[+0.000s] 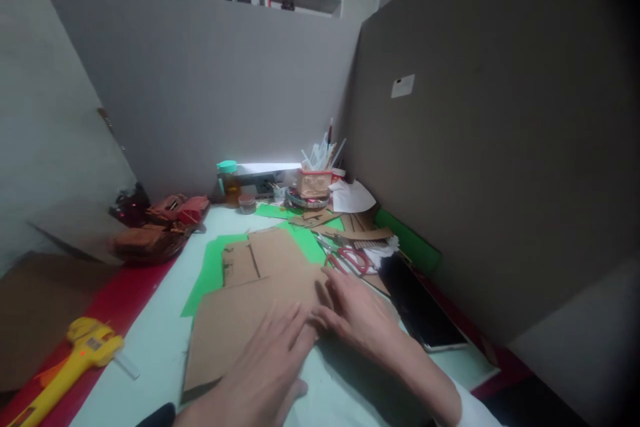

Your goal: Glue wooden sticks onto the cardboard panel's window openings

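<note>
A brown cardboard sheet [235,320] lies in front of me, its near edge partly hidden by my left hand. Flat on its right part rests my left hand [265,363], fingers stretched out and thumb apart near the sheet's edge. My right hand [357,310] reaches over the sheet's right edge, with fingers loosely bent and thumb apart from them, close to the left fingertips. Past the sheet lies another cardboard piece [277,250] with a dark slit. Red-handled scissors [350,259] lie just beyond my right hand.
A yellow glue gun [87,350] lies at the left edge. To the right is a dark-screened tablet [423,303]. Green sheets [203,277] lie under the cardboard. A box of sticks [315,181] and a teal-lidded jar [230,185] stand at the back. A grey panel [480,147] rises at right.
</note>
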{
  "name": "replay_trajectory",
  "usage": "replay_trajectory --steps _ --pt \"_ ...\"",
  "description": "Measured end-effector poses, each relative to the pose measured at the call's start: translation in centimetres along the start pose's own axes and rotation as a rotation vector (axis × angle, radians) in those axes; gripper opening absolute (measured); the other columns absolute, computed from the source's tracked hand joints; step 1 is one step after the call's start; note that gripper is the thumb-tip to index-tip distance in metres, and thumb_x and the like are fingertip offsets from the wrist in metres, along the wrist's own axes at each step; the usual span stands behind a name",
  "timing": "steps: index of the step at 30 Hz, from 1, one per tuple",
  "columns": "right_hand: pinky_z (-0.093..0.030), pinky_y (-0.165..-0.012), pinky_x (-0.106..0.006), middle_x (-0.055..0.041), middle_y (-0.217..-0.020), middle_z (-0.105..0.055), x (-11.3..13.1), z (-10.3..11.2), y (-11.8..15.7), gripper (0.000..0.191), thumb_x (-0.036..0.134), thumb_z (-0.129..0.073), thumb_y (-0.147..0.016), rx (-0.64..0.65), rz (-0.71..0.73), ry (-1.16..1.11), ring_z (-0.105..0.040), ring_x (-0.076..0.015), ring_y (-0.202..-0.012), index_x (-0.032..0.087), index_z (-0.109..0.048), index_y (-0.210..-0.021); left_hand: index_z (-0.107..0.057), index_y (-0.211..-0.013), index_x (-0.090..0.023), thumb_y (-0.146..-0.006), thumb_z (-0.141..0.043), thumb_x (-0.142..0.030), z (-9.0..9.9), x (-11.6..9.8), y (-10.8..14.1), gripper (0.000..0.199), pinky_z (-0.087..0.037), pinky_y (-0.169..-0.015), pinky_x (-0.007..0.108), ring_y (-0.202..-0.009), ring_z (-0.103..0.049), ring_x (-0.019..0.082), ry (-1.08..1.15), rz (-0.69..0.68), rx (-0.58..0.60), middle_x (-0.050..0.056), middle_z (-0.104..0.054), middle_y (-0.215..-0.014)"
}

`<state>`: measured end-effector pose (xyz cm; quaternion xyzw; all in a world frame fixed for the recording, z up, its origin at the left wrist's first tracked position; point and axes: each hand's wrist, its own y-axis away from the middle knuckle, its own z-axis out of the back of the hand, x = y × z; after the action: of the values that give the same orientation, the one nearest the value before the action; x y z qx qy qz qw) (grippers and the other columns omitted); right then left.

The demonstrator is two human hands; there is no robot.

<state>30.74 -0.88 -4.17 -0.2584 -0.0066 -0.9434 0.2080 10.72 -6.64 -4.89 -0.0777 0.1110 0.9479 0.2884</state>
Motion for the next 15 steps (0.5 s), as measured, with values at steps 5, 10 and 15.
replay_trajectory --steps 5,10,15 --pt "-0.043 -0.095 -0.053 -0.0221 -0.12 -0.062 -0.4 -0.3 -2.7 0.043 0.035 -0.073 -0.087 0.03 0.091 0.053 -0.055 -0.0402 -0.112 0.01 -0.061 -0.12 -0.042 -0.152 -0.009 -0.097 -0.045 -0.033 0.7 4.5 1.4 0.06 -0.013 -0.124 0.057 -0.154 -0.017 0.03 -0.025 0.236 -0.188 0.015 -0.03 -0.165" --pt "-0.042 -0.092 -0.049 -0.015 -0.115 -0.061 -1.8 -0.6 -4.7 0.057 0.037 -0.083 -0.077 0.059 0.147 -0.028 -0.054 -0.0361 -0.106 0.016 -0.06 -0.125 -0.05 -0.143 0.0 -0.094 -0.05 -0.042 0.9 8.3 1.8 0.065 -0.032 -0.116 0.063 -0.142 -0.043 0.044 0.015 0.467 -0.32 0.03 -0.05 -0.151" --pt "-0.042 -0.087 -0.041 -0.0104 -0.11 -0.057 -3.3 -1.5 -5.1 0.066 0.032 -0.083 -0.074 0.004 0.035 -0.28 -0.054 -0.0295 -0.1 0.017 -0.056 -0.133 -0.062 -0.131 -0.01 -0.091 -0.053 -0.041 0.6 9.0 2.0 0.052 -0.048 -0.098 0.054 -0.109 -0.062 0.037 0.128 0.481 -0.352 0.02 -0.067 -0.114"
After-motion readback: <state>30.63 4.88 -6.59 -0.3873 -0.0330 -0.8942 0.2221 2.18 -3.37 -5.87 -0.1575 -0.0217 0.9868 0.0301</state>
